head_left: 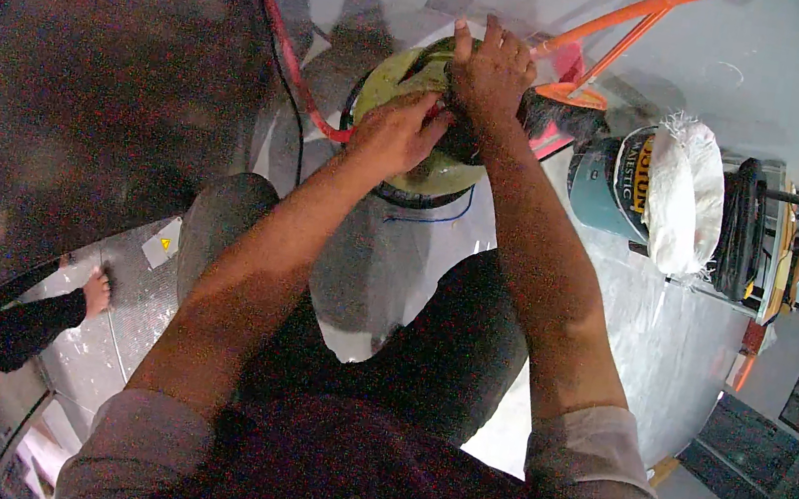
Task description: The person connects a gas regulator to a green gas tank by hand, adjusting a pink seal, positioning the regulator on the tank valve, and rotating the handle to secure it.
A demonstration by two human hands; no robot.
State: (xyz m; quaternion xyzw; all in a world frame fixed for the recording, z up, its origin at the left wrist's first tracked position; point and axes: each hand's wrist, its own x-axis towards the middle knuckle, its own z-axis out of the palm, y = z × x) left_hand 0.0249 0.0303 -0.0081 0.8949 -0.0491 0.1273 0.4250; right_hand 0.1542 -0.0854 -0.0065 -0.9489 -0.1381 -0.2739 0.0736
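Note:
A round yellow-green drum-like machine (388, 83) stands on the floor in front of me, with a dark rim at its base. A black part (461, 143) sits on its top, mostly covered by my hands. My left hand (396, 135) is closed at the near left side of this black part, its fingers curled in and its thumb pointing right. Over the far right side lies my right hand (491, 72), with its fingers stretched out and apart. What lies under the right palm is hidden.
A red hose (292, 84) runs down to the machine's left side. Orange tubing (620, 18) rises at the right, near an orange-rimmed dark object (567, 110). A grey-blue bucket (600, 183) with a white woven sack (686, 196) stands right. Another person's foot (97, 293) shows lower left.

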